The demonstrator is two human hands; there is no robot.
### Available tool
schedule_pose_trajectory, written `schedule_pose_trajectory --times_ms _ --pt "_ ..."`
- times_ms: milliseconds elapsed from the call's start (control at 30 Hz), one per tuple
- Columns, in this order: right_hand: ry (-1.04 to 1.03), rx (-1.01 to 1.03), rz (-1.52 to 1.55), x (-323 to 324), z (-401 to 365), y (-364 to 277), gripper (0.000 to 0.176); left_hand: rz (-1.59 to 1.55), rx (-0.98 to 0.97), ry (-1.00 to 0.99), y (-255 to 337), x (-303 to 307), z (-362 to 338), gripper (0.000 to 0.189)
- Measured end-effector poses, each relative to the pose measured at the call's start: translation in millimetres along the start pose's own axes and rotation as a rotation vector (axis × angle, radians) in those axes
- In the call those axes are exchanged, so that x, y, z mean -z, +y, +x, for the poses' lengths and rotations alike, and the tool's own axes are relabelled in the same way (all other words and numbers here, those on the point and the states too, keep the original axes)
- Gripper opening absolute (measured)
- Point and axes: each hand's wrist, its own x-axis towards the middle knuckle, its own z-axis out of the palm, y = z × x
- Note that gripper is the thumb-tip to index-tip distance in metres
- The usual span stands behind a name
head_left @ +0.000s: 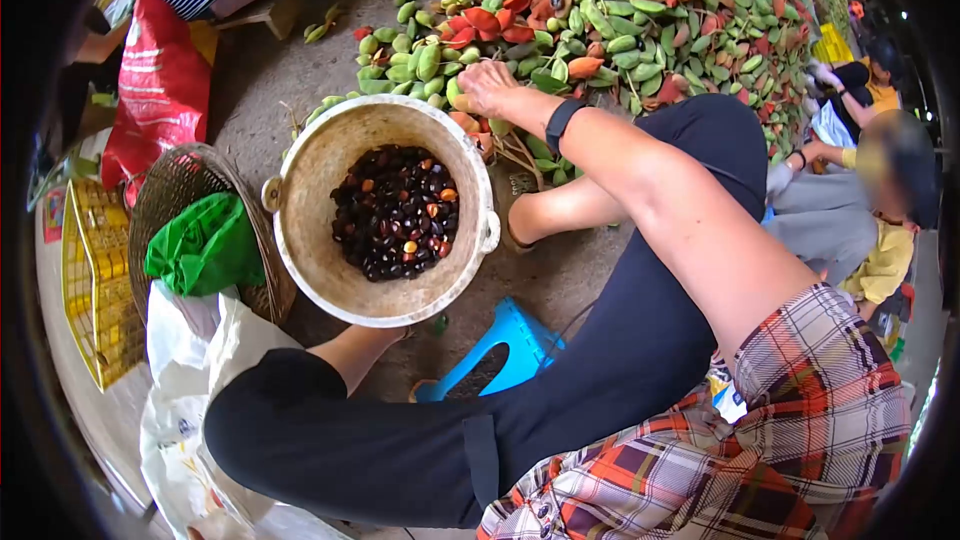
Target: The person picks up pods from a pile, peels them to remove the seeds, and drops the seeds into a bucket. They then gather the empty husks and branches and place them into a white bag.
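My right hand (487, 88), with a black band at the wrist, is at the near edge of a large pile of green and red seed pods (640, 25). Its fingers are bent together around a yellowish-green pod (455, 93), though the fingertips are partly hidden. Just below it stands a wide, pale metal pot (310, 270) with side lugs, holding many dark, glossy seeds (395, 215) and a few orange-brown ones. Of my left hand, only a small skin-coloured patch (218, 526) may show at the bottom edge, with no fingers readable.
Left of the pot are a woven basket (185, 175) with a green bag (205, 245), a yellow crate (85, 285) and a red sack (160, 80). A white sack (185, 400) lies beside my knee. A blue stool (500, 345) stands between my legs. Other people sit at right.
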Motion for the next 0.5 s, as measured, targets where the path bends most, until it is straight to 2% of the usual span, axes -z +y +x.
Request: schedule_pose_trajectory --times_ms 33,67,133,167,200,233,267,300,333,400,433,467,500 --pt "0.041 0.036 -0.126 -7.0 0.0 -1.4 0.018 -0.121 -0.111 0.239 50.4 9.8 -15.3 0.045" --pt "0.074 0.072 -0.249 -14.1 -0.2 -2.9 0.011 -0.106 -0.133 0.243 74.8 15.4 -11.9 0.045" --pt "0.039 0.137 -0.184 -32.0 0.1 5.3 0.012 -0.355 -0.442 0.544 109.3 17.6 -10.3 0.045" --pt "0.168 0.173 -0.213 -46.7 -8.4 14.2 0.011 -0.503 -0.553 0.518 142.9 22.8 -16.8 0.046" --pt "0.177 0.168 -0.211 -53.0 -7.1 26.4 0.011 -0.595 -0.682 0.456 167.9 23.4 -18.6 0.035" --pt "0.157 0.185 -0.157 -57.7 -5.2 37.3 0.010 -0.733 -0.864 0.499 146.3 -36.3 12.4 0.034" --pt "0.132 0.204 -0.101 -54.1 -7.6 38.0 0.009 -0.833 -0.538 -0.075 178.4 2.4 6.5 0.041" --pt "0.051 0.113 -0.048 -48.1 -6.5 40.5 0.007 -0.982 -0.406 -0.212 216.0 15.5 -24.1 0.046" --pt "0.055 0.115 -0.051 -44.8 -11.8 46.1 0.007 -1.046 -0.490 -0.282 241.2 19.3 -32.1 0.043" --pt "0.393 0.179 -0.124 -35.8 -25.4 54.5 0.005 -1.249 -0.430 -0.475 289.9 24.9 -51.8 0.031" --pt "-0.029 -0.024 -0.169 -11.8 -19.6 48.4 0.007 -1.316 -0.469 -0.573 302.0 15.3 -53.9 0.028" --pt "0.240 0.072 -0.156 -3.8 -32.6 48.3 0.012 -1.360 -0.454 -0.673 312.5 3.8 -54.9 0.027" --pt "0.130 0.019 -0.156 9.8 -32.4 42.7 0.021 -1.366 -0.526 -0.738 320.1 -20.4 -51.2 0.026"
